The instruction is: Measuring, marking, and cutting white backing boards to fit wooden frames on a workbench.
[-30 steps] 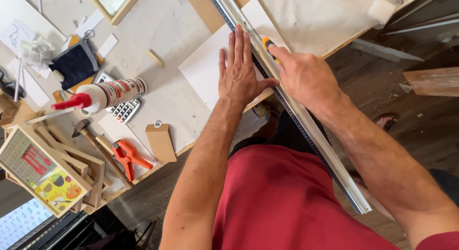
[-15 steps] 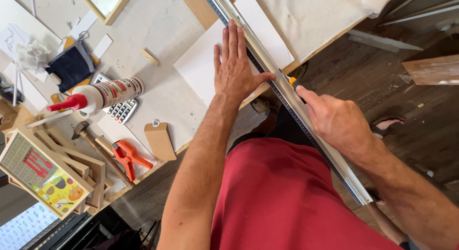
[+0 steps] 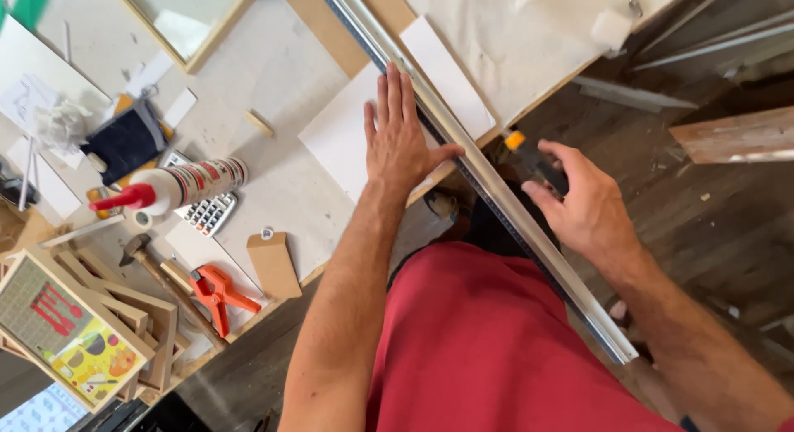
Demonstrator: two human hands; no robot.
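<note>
From the head camera, a long metal straightedge (image 3: 463,159) runs slantwise across the pale table (image 3: 281,192) and juts well past its near edge, over the dark wooden floor (image 3: 711,225). The left hand (image 3: 401,138) lies flat just beside the straightedge on its left, fingers (image 3: 395,89) stretched out and pressed together on a white sheet (image 3: 343,138), the thumb spread until it touches the rail; it grips nothing. A second strip of the white sheet (image 3: 451,72) shows on the far side of the straightedge. The right hand (image 3: 583,205) is just to the right of the straightedge, beyond the table edge, its fingers curled shut around a utility knife (image 3: 533,159) with a dark body and an orange end, which points up toward the rail; whether the blade touches the sheet cannot be told. Well to the left of the straightedge lie a sealant cartridge (image 3: 186,184) with a red nozzle, a small brown tag (image 3: 273,262), an orange spring clamp (image 3: 217,291), a hammer (image 3: 153,271) and a stack of wooden frames (image 3: 99,324). The person's red shirt (image 3: 496,349) fills the lower middle, under the rail's near end.
</note>
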